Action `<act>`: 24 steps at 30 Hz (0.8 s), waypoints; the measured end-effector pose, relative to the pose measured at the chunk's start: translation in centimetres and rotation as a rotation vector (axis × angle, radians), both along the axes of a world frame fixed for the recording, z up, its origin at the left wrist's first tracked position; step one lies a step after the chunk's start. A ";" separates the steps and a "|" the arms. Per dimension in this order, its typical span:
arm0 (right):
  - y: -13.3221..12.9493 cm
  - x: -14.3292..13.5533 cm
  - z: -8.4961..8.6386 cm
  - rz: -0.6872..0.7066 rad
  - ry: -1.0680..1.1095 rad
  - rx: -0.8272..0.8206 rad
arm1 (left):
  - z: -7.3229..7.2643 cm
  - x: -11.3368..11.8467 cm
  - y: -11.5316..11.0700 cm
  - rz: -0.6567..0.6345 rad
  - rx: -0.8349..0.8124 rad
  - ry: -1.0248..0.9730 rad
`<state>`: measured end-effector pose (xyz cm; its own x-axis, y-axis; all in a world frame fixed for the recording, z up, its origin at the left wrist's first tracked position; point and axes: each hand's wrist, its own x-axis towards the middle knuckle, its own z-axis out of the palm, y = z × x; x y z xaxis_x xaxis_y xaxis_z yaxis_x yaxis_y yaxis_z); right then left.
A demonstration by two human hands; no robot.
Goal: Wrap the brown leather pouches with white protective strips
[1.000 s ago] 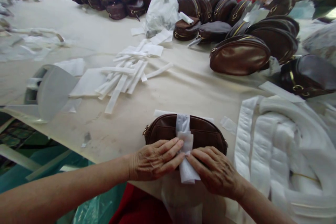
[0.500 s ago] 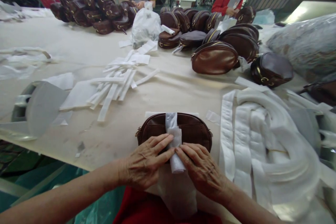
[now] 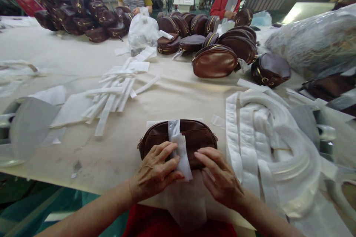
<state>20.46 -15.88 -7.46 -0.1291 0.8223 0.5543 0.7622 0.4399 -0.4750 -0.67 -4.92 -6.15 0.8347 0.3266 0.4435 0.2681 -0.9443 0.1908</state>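
Observation:
A dark brown handbag [image 3: 198,139] lies on the table in front of me, with a white wrapping strip [image 3: 181,150] across its middle. My left hand [image 3: 157,172] rests on the bag's near left side. Its fingers hold the strip down, and the thumb is at the strip's loose lower end. My right hand [image 3: 219,176] is at the bag's near right side, fingers apart and holding nothing. Its fingertips are over the bag's near edge; whether they touch it I cannot tell. Below the bag, a translucent sheet [image 3: 185,202] hangs toward my lap.
Loose white strips [image 3: 111,96] lie to the left. On the right is a thick coil of white padded strip [image 3: 247,137]. Farther back are several brown bags [image 3: 214,61], a white plastic bag [image 3: 143,31] and a plastic-wrapped bundle [image 3: 314,40]. Several people work across the table.
My right hand has come off the strip and moved right, its fingers opening. The strip's lower end now lies loose and slanted. The view has shifted slightly right.

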 end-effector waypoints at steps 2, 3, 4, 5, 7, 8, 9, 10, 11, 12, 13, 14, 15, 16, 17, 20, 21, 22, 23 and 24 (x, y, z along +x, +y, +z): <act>-0.7 0.8 0.2 -0.195 0.137 -0.058 | -0.1 0.0 0.0 -0.002 0.004 -0.013; -1.0 1.1 0.2 -0.266 0.225 -0.108 | -0.1 0.0 0.0 -0.005 0.008 -0.020; -1.1 1.4 0.2 -0.309 0.334 -0.172 | -0.2 0.0 0.0 -0.007 0.014 -0.025; -1.0 1.5 0.1 -0.329 0.460 -0.250 | -0.2 0.0 0.0 -0.010 0.018 -0.028; -0.5 1.7 -0.1 -0.341 0.717 -0.411 | -0.3 0.0 0.0 -0.012 0.019 -0.024; -0.2 1.7 -0.1 -0.348 0.827 -0.477 | -0.4 0.0 0.0 -0.012 0.018 -0.022; 0.2 1.6 -0.2 -0.356 0.919 -0.529 | -0.4 -0.1 0.0 -0.011 0.016 -0.024; 0.5 1.5 -0.2 -0.366 0.992 -0.570 | -0.5 -0.1 0.0 -0.010 0.014 -0.030; 0.8 1.4 -0.2 -0.374 1.053 -0.596 | -0.5 -0.1 0.0 -0.010 0.011 -0.034; 1.0 1.3 -0.3 -0.382 1.107 -0.610 | -0.6 -0.2 0.0 -0.011 0.009 -0.038; 1.1 1.1 -0.4 -0.391 1.152 -0.614 | -0.6 -0.2 0.0 -0.012 0.008 -0.041; 1.1 0.9 -0.5 -0.401 1.186 -0.605 | -0.6 -0.2 0.0 -0.011 0.006 -0.041; 1.1 0.8 -0.8 -0.413 1.203 -0.579 | -0.6 -0.2 0.0 -0.010 0.007 -0.038; 1.0 0.6 -1.1 -0.422 1.204 -0.539 | -0.7 -0.1 0.0 -0.007 0.010 -0.035; 1.0 0.4 -1.4 -0.428 1.192 -0.489 | -0.6 -0.1 0.0 -0.003 0.013 -0.034; 0.8 0.1 -2.4 -0.414 1.062 -0.359 | -0.6 0.0 -0.2 -0.001 0.022 -0.027; 0.7 0.1 -2.4 -0.409 0.973 -0.337 | -0.6 0.0 -0.2 -0.002 0.025 -0.028; 0.6 0.2 -2.3 -0.419 0.846 -0.312 | -0.5 0.0 -0.2 -0.002 0.026 -0.028; 0.6 0.4 -2.1 -0.446 0.680 -0.270 | -0.5 0.0 -0.2 -0.001 0.027 -0.028; 0.5 0.5 -1.6 -0.480 0.488 -0.206 | -0.5 0.0 -0.2 0.002 0.028 -0.027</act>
<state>20.93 -15.38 -9.10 0.4965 0.8202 0.2842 0.5284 -0.0258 -0.8486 -0.66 -5.13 -6.70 0.8218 0.3154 0.4746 0.2652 -0.9489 0.1713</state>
